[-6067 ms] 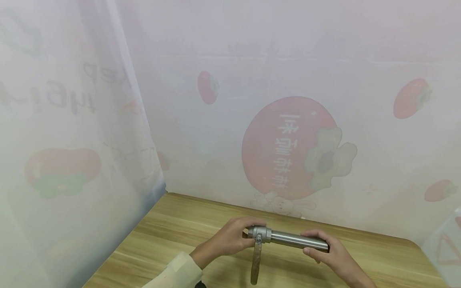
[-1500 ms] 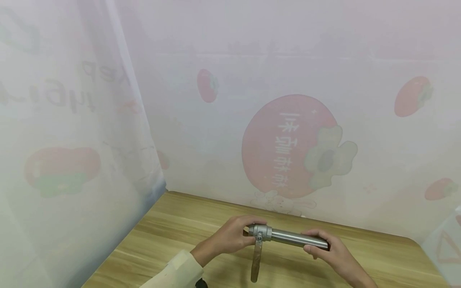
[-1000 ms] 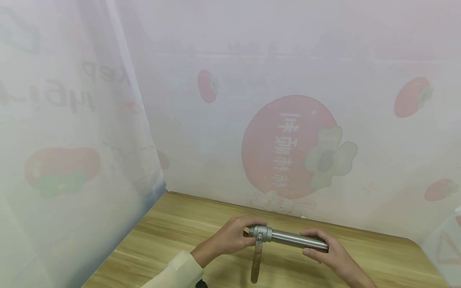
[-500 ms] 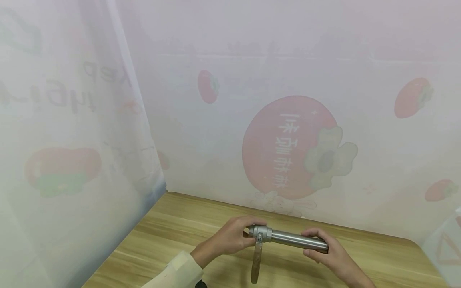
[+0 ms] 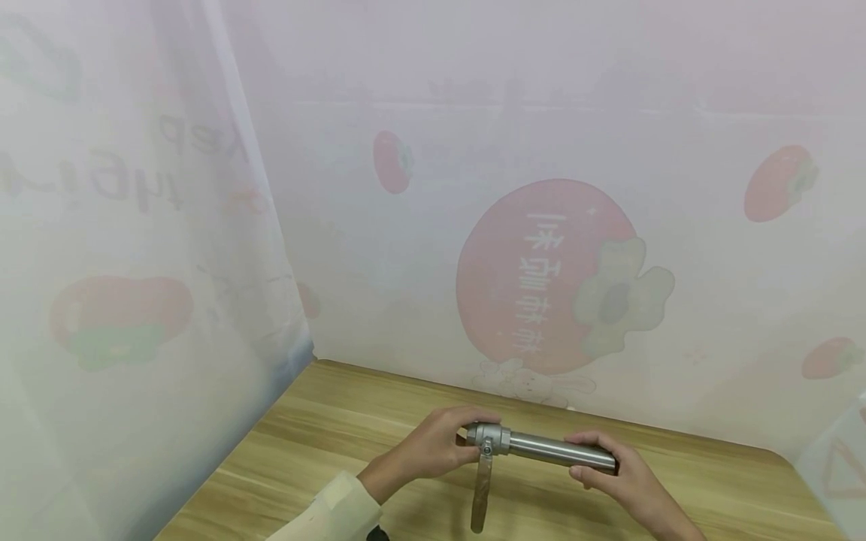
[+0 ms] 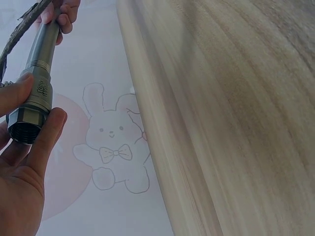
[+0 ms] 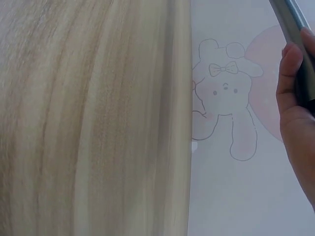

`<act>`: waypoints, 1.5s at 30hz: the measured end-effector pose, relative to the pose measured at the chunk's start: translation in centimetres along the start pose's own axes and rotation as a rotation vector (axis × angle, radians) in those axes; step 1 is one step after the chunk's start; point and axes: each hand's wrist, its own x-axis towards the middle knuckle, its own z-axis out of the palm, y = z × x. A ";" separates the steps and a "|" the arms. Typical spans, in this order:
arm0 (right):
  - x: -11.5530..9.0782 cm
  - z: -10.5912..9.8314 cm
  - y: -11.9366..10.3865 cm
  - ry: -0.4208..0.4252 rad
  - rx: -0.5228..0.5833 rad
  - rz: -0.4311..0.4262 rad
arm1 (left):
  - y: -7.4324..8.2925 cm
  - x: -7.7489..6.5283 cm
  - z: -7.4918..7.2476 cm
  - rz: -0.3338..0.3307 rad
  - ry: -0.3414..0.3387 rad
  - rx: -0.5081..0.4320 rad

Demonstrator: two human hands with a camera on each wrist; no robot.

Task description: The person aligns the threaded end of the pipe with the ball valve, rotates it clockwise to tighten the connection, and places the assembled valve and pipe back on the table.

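Note:
In the head view a metal ball valve (image 5: pixel 495 438) and a smooth steel pipe (image 5: pixel 544 448) form one straight line above the table. My left hand (image 5: pixel 433 445) grips the valve body, thumb and fingers on opposite sides. Its long lever (image 5: pixel 481 496) points toward me, with a worn brownish surface. My right hand (image 5: pixel 625 475) holds the pipe's far right end between thumb and fingers. From the left wrist, the valve's open hex end (image 6: pixel 27 123) shows an inner thread, and outer threads (image 6: pixel 39 64) are visible where the pipe meets the valve.
The wood-grain table (image 5: pixel 338 406) lies under both hands. A pale curtain printed with fruit and a rabbit (image 5: pixel 379 263) hangs right behind its back edge, and another curtain (image 5: pixel 135 240) runs along the left side. Something small and black (image 5: pixel 377 533) shows beside the left sleeve.
The fingers and thumb of my right hand shift slightly around the pipe's end between frames. My left hand, the valve and its lever stay almost where they were.

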 end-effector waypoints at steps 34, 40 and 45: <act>0.0 0.2 -0.7 0.014 -0.028 0.095 | -0.1 0.1 0.1 -0.007 -0.004 -0.006; 0.0 0.3 -0.5 0.024 -0.049 0.055 | 0.0 0.0 0.1 -0.021 -0.001 -0.014; 0.0 0.2 -0.5 0.019 -0.035 0.059 | -0.2 0.0 0.1 -0.013 0.004 -0.003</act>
